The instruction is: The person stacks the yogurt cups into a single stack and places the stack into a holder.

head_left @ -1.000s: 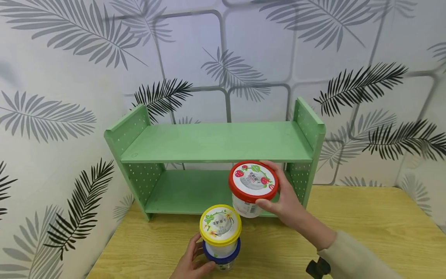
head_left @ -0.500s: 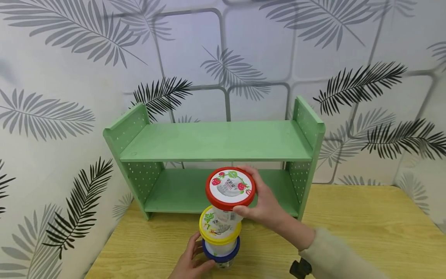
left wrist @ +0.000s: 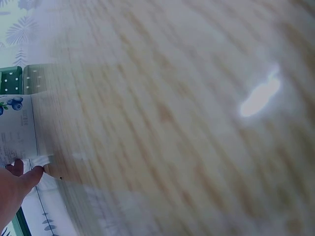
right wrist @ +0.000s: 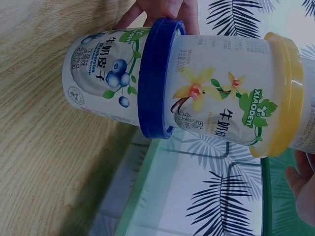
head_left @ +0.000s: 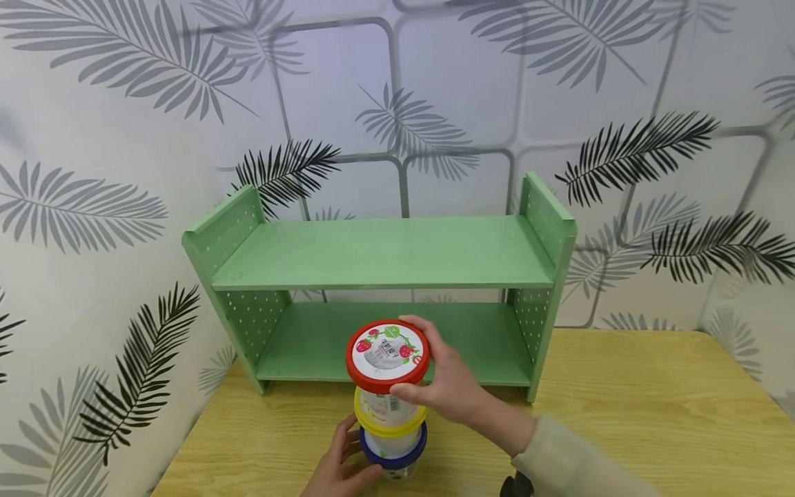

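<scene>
Three lidded food tubs form an upright stack on the table. At the bottom is the blue-lidded tub (right wrist: pixel 103 76), printed with blueberries. Above it stands the yellow-lidded tub (right wrist: pixel 216 88), with flowers on its side. My right hand (head_left: pixel 450 386) grips the red-lidded tub (head_left: pixel 388 353) by its rim, thumb in front and fingers behind. Its base is right at the yellow lid. My left hand (head_left: pixel 338 466) holds the blue-lidded tub low on its left side. In the right wrist view, fingers of the left hand (right wrist: pixel 165 9) show behind that tub.
A green two-level shelf (head_left: pixel 385 252) with perforated side panels stands on the wooden table (head_left: pixel 633 414) just behind the stack. Behind it is a wall (head_left: pixel 453 83) patterned with leaves.
My right hand has brought the red-lidded tub leftward and down, from beside the yellow-lidded tub to over it. The left hand has stayed at the blue-lidded tub.
</scene>
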Action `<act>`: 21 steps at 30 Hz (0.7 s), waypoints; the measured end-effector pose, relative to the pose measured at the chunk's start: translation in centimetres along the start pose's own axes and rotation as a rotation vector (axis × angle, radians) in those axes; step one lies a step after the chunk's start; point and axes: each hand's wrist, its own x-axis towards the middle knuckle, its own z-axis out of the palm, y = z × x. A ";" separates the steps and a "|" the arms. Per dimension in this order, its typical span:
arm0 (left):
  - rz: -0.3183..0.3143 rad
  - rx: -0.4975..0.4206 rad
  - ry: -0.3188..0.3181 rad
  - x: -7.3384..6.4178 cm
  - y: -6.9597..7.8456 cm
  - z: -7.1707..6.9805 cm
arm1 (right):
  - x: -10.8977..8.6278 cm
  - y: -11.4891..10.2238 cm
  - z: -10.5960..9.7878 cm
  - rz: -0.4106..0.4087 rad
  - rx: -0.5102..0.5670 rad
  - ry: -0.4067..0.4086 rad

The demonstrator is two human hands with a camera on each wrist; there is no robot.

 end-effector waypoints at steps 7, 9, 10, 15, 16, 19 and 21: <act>0.003 0.002 -0.005 -0.1 0.0 0.0 | 0.0 0.1 0.3 0.025 -0.013 -0.005; 0.000 0.000 -0.009 0.0 0.0 0.0 | 0.0 0.1 0.3 0.025 -0.002 -0.007; -0.002 0.000 -0.011 0.0 0.1 0.0 | 0.0 0.0 0.3 0.027 0.000 -0.009; -0.008 -0.003 -0.012 0.0 0.0 0.0 | -0.1 -0.1 0.2 0.035 0.027 -0.029; -0.008 -0.003 -0.012 0.0 0.0 0.0 | -0.2 0.0 0.2 0.034 0.032 -0.033; -0.012 -0.005 -0.009 0.1 0.0 0.0 | -0.4 0.1 0.1 0.023 0.046 -0.046; -0.011 -0.003 -0.006 0.1 -0.1 0.0 | -0.6 0.2 0.0 0.014 0.050 -0.052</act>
